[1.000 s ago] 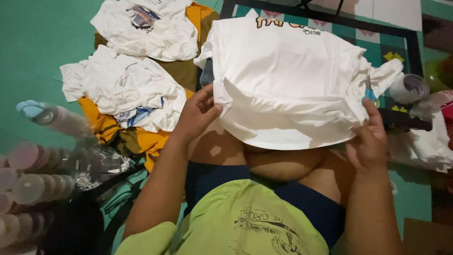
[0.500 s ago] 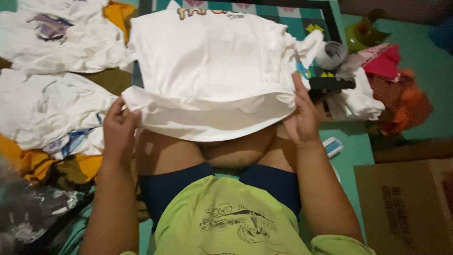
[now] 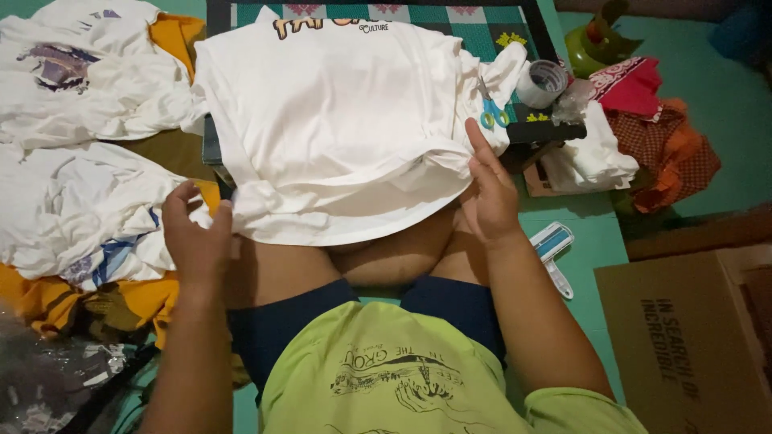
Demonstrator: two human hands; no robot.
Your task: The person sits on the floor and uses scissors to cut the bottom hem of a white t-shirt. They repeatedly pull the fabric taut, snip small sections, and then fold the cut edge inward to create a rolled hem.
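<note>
The white T-shirt [image 3: 338,128] lies spread over a low dark-framed board [image 3: 555,133] and drapes down onto the seated person's knees. Its lower hem hangs as a curved edge just above the bare legs.

The left hand [image 3: 195,241] closes on the lower left corner of the hem, thumb and fingers pinching the cloth; this grip is narrow and holds fabric. The right hand [image 3: 490,197] lies against the right side of the shirt where the cloth gathers into a crease, fingers extended upward along it. Whether this grip pinches the cloth or only presses on it cannot be told from this view.

Judged procedure for the fold in hand:
- Keep both hands level on opposite edges, so the hem stays straight.
- Draw the cloth lightly taut between them before turning any edge; the bunched crease at the right should be flattened first.
- Keep the shirt centred on the board, so that it does not slide toward the knees.

Surroundings: blue-handled scissors [image 3: 492,112] and a roll of tape [image 3: 543,82] lie just beside the shirt's right edge, near the right hand. A heap of white shirts [image 3: 76,201] lies on the floor to the left. A lint roller [image 3: 553,245] lies right of the right forearm, and a cardboard box [image 3: 691,321] stands further right.
</note>
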